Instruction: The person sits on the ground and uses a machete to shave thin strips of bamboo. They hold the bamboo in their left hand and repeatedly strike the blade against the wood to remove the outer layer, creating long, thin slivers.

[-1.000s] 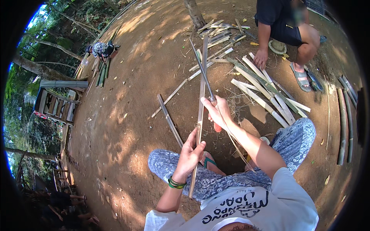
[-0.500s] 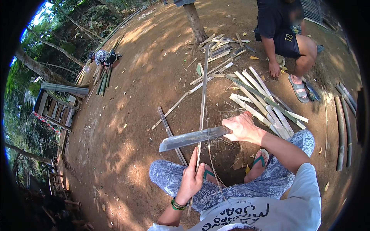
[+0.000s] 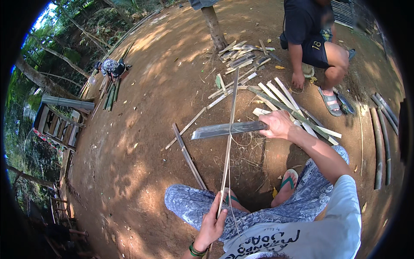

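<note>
My left hand (image 3: 211, 222) is closed around the lower part of a long, narrow bamboo strip (image 3: 227, 164) that points away from me. In my right hand (image 3: 278, 124) is the handle of a machete, gripped with the fingers wrapped round. Its broad dark blade (image 3: 213, 131) lies crosswise against the strip, well beyond my left hand, with its tip to the left. A thin pale sliver hangs beside the strip from near the blade down towards my lap. Whether the blade is cutting in at the contact cannot be made out.
Split bamboo slats (image 3: 282, 97) lie ahead to the right, with a heap of short pieces (image 3: 243, 54) by a tree trunk (image 3: 214, 28). A person (image 3: 308, 43) crouches at the far right. Another person (image 3: 111, 67) bends over bamboo poles at the far left. Poles (image 3: 377, 146) lie right.
The machete has slid farther out along the strip, away from me. My left hand has drawn back towards my body with the strip. The view has shifted slightly.
</note>
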`<state>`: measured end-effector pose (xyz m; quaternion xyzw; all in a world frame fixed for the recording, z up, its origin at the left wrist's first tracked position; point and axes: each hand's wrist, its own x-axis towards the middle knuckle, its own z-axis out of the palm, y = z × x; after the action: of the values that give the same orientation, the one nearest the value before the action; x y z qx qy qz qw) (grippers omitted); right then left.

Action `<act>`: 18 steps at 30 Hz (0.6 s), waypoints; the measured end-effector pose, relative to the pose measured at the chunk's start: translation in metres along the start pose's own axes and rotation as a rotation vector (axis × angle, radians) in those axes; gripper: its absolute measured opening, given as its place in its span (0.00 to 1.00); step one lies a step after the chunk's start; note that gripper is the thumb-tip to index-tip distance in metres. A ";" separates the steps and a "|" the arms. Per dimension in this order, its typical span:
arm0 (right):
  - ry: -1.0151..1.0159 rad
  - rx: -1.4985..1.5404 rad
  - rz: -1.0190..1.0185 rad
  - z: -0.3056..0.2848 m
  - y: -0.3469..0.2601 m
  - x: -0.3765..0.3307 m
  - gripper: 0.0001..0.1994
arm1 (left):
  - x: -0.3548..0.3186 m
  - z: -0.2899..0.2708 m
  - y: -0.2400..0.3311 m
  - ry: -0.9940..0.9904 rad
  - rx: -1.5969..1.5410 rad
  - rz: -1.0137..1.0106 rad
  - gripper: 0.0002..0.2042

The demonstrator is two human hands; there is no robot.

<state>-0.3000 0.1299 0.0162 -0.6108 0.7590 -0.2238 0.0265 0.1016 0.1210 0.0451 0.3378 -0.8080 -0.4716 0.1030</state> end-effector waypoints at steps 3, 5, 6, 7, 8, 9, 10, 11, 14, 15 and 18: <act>0.003 -0.038 0.286 -0.011 0.065 0.022 0.14 | -0.026 -0.002 -0.005 -0.063 -0.012 -0.045 0.27; 0.090 -0.157 0.386 -0.009 0.109 0.029 0.15 | -0.045 0.002 -0.027 -0.060 -0.031 0.022 0.27; 0.097 -0.202 0.436 -0.008 0.118 0.031 0.16 | -0.052 0.006 -0.040 -0.040 -0.052 0.079 0.27; 0.103 -0.175 0.488 -0.010 0.128 0.034 0.16 | -0.058 0.007 -0.054 -0.057 -0.166 0.001 0.26; 0.100 -0.145 0.534 -0.008 0.134 0.036 0.16 | -0.059 0.006 -0.051 -0.064 -0.283 -0.083 0.25; 0.119 -0.186 0.526 -0.008 0.139 0.035 0.16 | -0.058 0.002 -0.049 -0.098 -0.469 -0.236 0.25; 0.171 -0.202 0.516 -0.007 0.146 0.033 0.16 | -0.052 -0.002 -0.047 -0.131 -0.658 -0.387 0.24; 0.215 -0.210 0.502 -0.004 0.135 0.036 0.16 | -0.042 -0.006 -0.037 -0.141 -0.839 -0.447 0.22; 0.358 -0.157 0.437 -0.006 0.103 0.039 0.19 | -0.015 0.000 -0.053 -0.084 -0.949 -0.467 0.20; 0.377 -0.067 0.369 -0.004 0.091 0.037 0.19 | -0.006 0.000 -0.047 -0.087 -0.975 -0.452 0.20; 0.260 0.141 0.217 0.006 0.028 0.018 0.20 | 0.020 0.000 -0.034 -0.105 -1.075 -0.394 0.21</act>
<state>-0.3280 0.1159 0.0049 -0.4878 0.8001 -0.3491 -0.0051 0.1016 0.0969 0.0139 0.3584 -0.3805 -0.8425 0.1303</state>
